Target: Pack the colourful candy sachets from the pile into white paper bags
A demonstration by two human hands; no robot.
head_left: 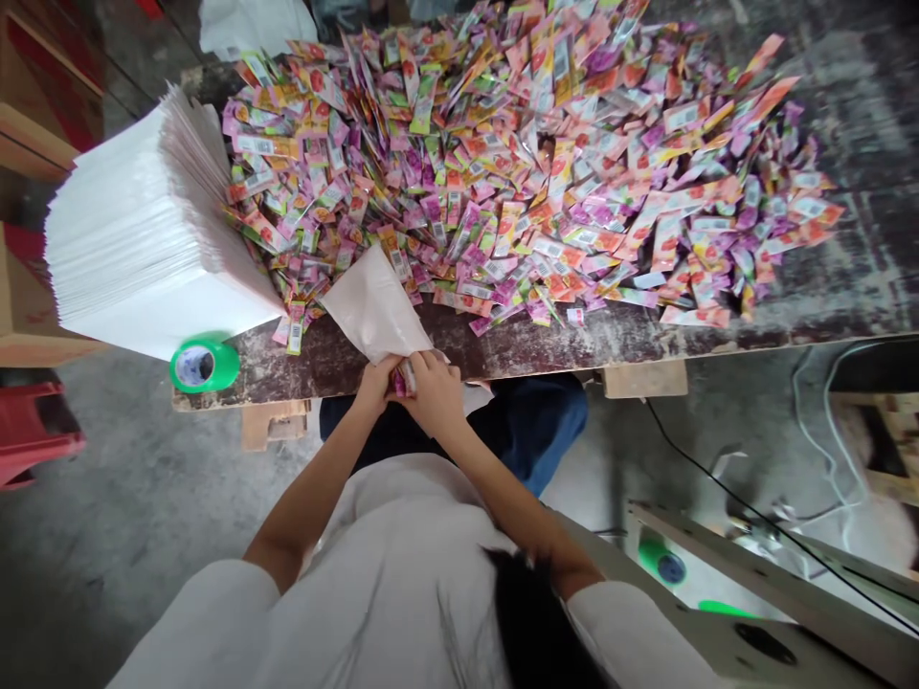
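A flat white bag (377, 306) lies slanted over the table's front edge, its near end between my hands. My left hand (371, 388) is closed on the left side of that end. Closed on the right side is my right hand (437, 390), with its fingers curled over the bag. A few small pink and purple packets (404, 378) show in the gap between the two hands; whether they are inside the bag I cannot tell. Just beyond the bag spreads a large heap of colourful small packets (503, 182), printed in pink, orange, purple and green.
A tall stack of white bags (136, 220) stands on the table's left end, with a roll of green tape (205, 365) in front. Cardboard boxes (33, 287) and a red stool (35, 433) are at the left. A metal frame (718, 574) and cables (718, 478) lie right.
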